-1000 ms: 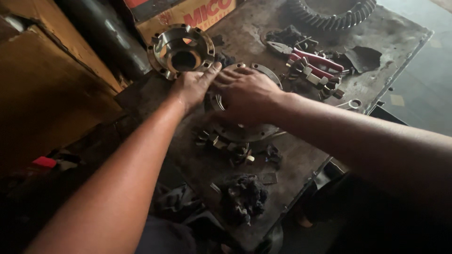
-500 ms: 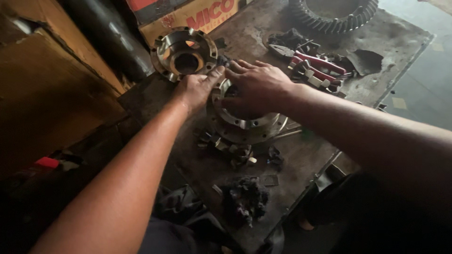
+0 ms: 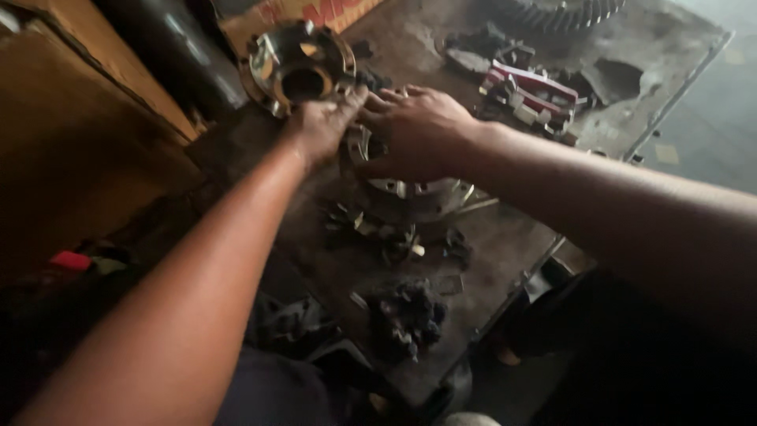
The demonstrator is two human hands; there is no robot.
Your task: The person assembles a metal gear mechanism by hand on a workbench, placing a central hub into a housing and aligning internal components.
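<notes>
Grip: both hands are laid over the top of the round metal housing [image 3: 414, 193] on the workbench [image 3: 505, 237]; the fingers curl down over its upper edge, pressed onto it and not spread.
Right hand: right hand [image 3: 418, 130] covers the housing's upper right, palm down, fingers pointing toward the other hand and wrapped over the rim.
Left hand: left hand [image 3: 323, 125] sits at the housing's upper left, fingertips meeting those of the right; whether it truly clamps metal or only rests there I cannot tell.
Housing, place: near the middle of the bench, directly under the two palms, its bright flanged lower part showing just below the right wrist.
Housing, axis: it stands with its round face upward, so the axis runs up toward the camera; the hands come at it from above and from the near side.
Nearer hand: the right covers more of it; the left reaches it only with the fingers.
Beyond the grip: a second shiny flanged ring [image 3: 298, 67] lies just past the left fingertips, close but apart from the housing.
Near side: small dark greasy parts [image 3: 394, 237] lie scattered just below the housing, and a darker clump [image 3: 406, 315] sits nearer the bench's front edge.
Far right: red-handled tools [image 3: 528, 91] lie well apart from both hands.
</notes>
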